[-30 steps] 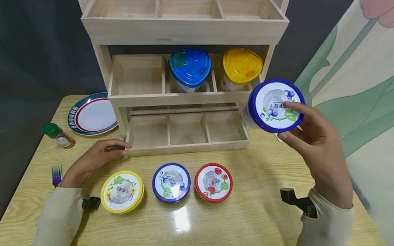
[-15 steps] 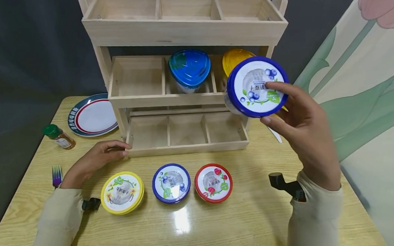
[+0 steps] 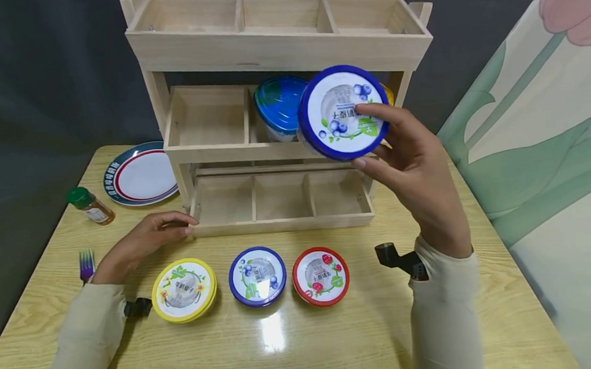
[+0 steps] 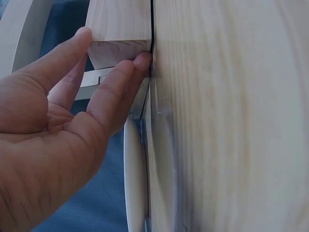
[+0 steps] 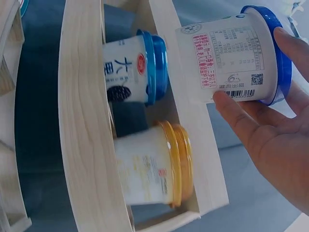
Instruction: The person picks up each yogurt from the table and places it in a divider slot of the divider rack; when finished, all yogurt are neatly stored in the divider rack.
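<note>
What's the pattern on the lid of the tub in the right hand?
The lid is white, blue-rimmed, with printed blueberries; the head view shows it best.

We see a white tub, blue lid fitted and uppermost, held by the right hand near the middle tier of the wooden rack. We note the left hand touching the rack's bottom tier at its front-left corner.

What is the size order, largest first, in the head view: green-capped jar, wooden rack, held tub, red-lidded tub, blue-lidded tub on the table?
1. Wooden rack
2. Held tub, probably nearer the camera
3. Red-lidded tub and blue-lidded tub: alike, unranked
4. Green-capped jar
</note>
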`<act>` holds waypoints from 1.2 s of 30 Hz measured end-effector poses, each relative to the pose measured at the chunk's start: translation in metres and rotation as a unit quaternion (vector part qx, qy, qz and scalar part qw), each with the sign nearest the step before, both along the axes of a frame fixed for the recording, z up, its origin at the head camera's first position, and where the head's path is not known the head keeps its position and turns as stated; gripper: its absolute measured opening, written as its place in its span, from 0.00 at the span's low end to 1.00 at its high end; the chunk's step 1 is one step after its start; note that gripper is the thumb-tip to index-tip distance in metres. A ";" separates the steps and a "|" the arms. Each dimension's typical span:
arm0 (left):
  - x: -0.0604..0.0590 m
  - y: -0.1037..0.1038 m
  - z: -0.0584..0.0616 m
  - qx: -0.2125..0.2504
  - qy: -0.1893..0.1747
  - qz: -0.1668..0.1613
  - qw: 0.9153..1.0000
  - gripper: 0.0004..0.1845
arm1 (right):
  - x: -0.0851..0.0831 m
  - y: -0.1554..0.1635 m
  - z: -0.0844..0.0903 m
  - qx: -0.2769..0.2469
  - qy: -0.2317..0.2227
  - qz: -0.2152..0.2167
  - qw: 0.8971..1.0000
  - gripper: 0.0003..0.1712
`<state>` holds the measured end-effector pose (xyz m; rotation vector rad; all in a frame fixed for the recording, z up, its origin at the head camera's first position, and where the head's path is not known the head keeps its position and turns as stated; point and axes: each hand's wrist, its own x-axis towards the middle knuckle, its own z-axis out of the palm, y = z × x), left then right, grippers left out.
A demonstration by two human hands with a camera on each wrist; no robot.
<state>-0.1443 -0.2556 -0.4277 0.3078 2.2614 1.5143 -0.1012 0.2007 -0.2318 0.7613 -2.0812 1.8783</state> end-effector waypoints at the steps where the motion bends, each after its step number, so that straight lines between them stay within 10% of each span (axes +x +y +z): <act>1: 0.000 0.000 0.000 -0.003 -0.001 0.000 1.000 0.18 | -0.003 -0.003 0.000 0.000 0.002 0.007 1.000 0.35; 36: -0.001 0.000 -0.002 -0.014 -0.015 0.006 1.000 0.20 | -0.053 -0.098 -0.004 -0.032 0.056 0.108 0.992 0.33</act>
